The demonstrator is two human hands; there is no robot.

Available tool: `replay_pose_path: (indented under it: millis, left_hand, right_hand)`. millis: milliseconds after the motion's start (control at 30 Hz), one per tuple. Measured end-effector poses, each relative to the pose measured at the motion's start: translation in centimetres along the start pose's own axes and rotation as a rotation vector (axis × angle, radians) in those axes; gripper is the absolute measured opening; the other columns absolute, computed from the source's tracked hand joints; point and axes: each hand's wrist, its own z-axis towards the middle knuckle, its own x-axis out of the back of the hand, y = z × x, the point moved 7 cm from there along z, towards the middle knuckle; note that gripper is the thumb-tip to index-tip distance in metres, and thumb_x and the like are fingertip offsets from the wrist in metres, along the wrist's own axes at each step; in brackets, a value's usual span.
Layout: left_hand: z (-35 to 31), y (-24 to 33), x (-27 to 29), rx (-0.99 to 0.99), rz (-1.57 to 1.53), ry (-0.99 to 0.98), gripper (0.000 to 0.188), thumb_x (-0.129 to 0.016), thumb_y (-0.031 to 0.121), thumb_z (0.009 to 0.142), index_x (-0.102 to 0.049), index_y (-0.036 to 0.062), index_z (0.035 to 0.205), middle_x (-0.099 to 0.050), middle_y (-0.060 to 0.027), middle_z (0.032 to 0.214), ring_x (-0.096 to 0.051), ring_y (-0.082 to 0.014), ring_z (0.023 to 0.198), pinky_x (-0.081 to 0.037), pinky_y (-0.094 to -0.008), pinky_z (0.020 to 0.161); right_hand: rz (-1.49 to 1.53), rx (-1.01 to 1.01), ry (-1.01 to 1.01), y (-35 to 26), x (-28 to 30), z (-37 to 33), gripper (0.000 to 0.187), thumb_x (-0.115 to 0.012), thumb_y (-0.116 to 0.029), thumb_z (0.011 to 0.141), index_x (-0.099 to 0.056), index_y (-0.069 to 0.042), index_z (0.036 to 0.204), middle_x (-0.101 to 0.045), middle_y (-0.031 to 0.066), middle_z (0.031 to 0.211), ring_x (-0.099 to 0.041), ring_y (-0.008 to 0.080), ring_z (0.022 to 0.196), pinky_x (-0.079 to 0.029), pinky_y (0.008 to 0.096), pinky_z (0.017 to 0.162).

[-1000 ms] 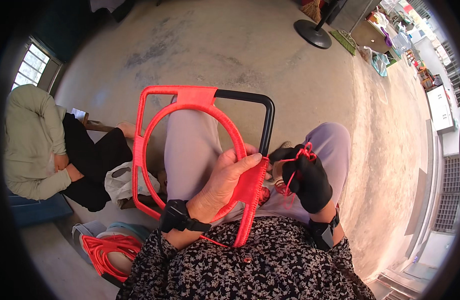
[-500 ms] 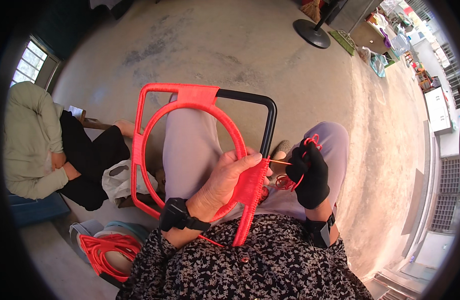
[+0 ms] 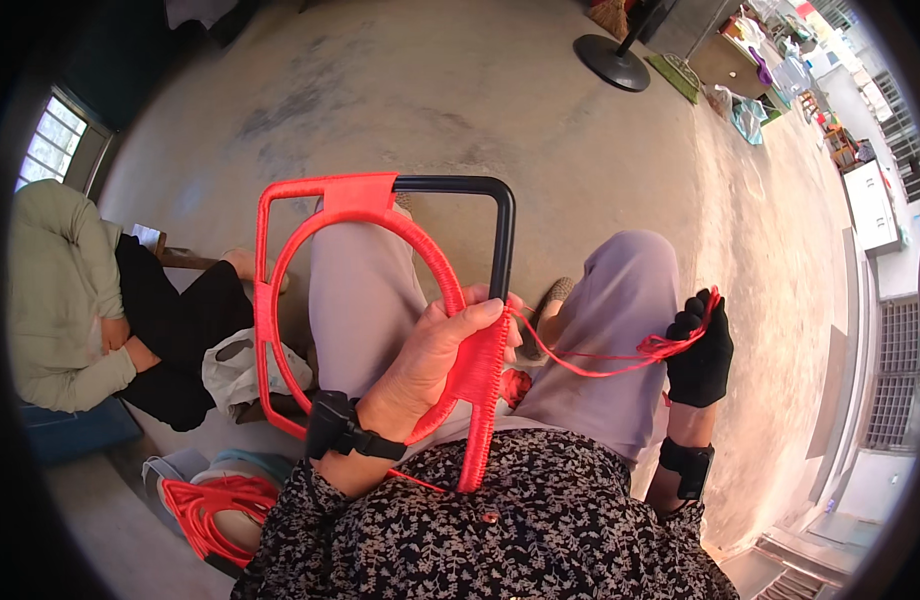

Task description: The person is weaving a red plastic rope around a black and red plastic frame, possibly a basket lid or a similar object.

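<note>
A square frame [image 3: 440,268] with a ring inside it stands across my lap; most of it is wrapped in red cord. Its upper right corner is bare black tube [image 3: 502,215]. My left hand [image 3: 442,345] grips the wrapped right side, thumb on top near where the wrapping stops. Off to the right, my right hand [image 3: 698,350], in a black glove, is closed on a looped bundle of red cord [image 3: 660,347]. One strand runs slackly from that bundle to the wrapping's end beside my left thumb.
At the left sits another person [image 3: 70,290] with hands in their lap, a white plastic bag [image 3: 235,372] beside them. More red-wrapped frames [image 3: 220,505] lie at my lower left. A round black stand base [image 3: 612,62] and a green broom [image 3: 674,77] are on the far floor.
My right hand has moved right, away from the frame, drawing the red cord out into a longer strand. The left hand keeps its grip; the frame appears slightly farther left.
</note>
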Motion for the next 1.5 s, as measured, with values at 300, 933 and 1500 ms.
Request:
replay_pose_path:
  millis: [300, 933, 1500]
  left_hand:
    - [0.0, -0.3, 0.7, -0.001, 0.090, 0.071, 0.026, -0.064, 0.025, 0.094, -0.064, 0.0032, 0.108, -0.068, -0.0057, 0.082, -0.067, -0.0139, 0.070, -0.054, -0.0269, 0.058]
    - [-0.3, -0.2, -1.1, 0.001, 0.096, 0.031, 0.026, -0.060, 0.022, 0.096, -0.062, -0.0012, 0.109, -0.067, -0.0108, 0.083, -0.066, -0.0169, 0.075, -0.055, -0.0284, 0.069]
    - [0.5, 0.9, 0.4, -0.377, 0.082, 0.222, 0.032, -0.056, 0.009, 0.094, -0.052, 0.0011, 0.125, -0.066, -0.0052, 0.098, -0.062, -0.0119, 0.093, -0.051, -0.0275, 0.084]
  right_hand:
    - [-0.112, 0.204, 0.361, -3.5, 18.6, 3.9, 0.021, -0.052, -0.021, 0.100, -0.058, -0.009, 0.084, -0.055, 0.0007, 0.069, -0.053, 0.0136, 0.061, -0.046, 0.0269, 0.059]
    - [-0.525, 0.258, 0.453, -12.0, 17.9, 7.7, 0.032, -0.055, -0.039, 0.099, -0.065, -0.009, 0.094, -0.064, 0.0018, 0.079, -0.059, 0.0171, 0.072, -0.048, 0.0335, 0.072]
    - [-1.740, 1.184, -1.157, 10.2, -23.7, -6.4, 0.025, -0.064, -0.013, 0.074, -0.064, -0.008, 0.098, -0.063, 0.0037, 0.093, -0.063, 0.0230, 0.103, -0.043, 0.0448, 0.105]
